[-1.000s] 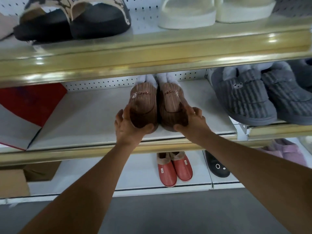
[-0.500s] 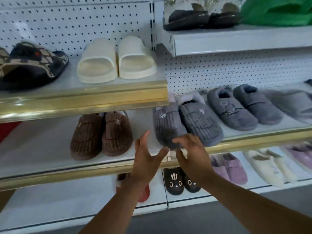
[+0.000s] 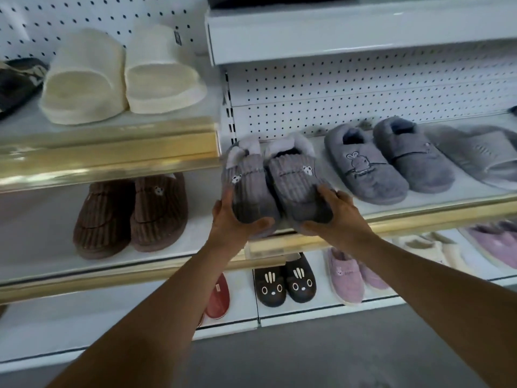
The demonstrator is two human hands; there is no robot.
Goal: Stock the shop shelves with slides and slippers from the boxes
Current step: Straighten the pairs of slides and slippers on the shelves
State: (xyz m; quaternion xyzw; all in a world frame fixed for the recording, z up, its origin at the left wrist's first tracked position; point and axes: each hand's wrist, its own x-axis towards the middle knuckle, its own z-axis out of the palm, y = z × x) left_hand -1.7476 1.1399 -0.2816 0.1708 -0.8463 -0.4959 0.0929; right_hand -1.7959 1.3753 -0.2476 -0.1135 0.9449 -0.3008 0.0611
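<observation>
A pair of grey ribbed slippers (image 3: 279, 183) with small bear badges sits at the front of the right middle shelf (image 3: 436, 211), toes toward me. My left hand (image 3: 235, 219) grips the toe of the left slipper, thumb underneath. My right hand (image 3: 333, 217) grips the toe of the right slipper. To the left, a pair of brown ribbed slippers (image 3: 131, 214) stands on the left middle shelf (image 3: 42, 264), untouched.
White slides (image 3: 123, 77) and a dark patterned pair (image 3: 16, 82) sit on the upper left shelf. Grey fluffy slippers (image 3: 389, 161) and a grey slide (image 3: 481, 158) fill the right shelf. Below are black bunny slippers (image 3: 285, 284), red (image 3: 218, 298), pink (image 3: 349, 275) and cream pairs (image 3: 436, 247).
Both hands let go of the brown slippers, left on the left shelf, and moved right. They now grip the toes of the grey ribbed pair. The view has shifted right.
</observation>
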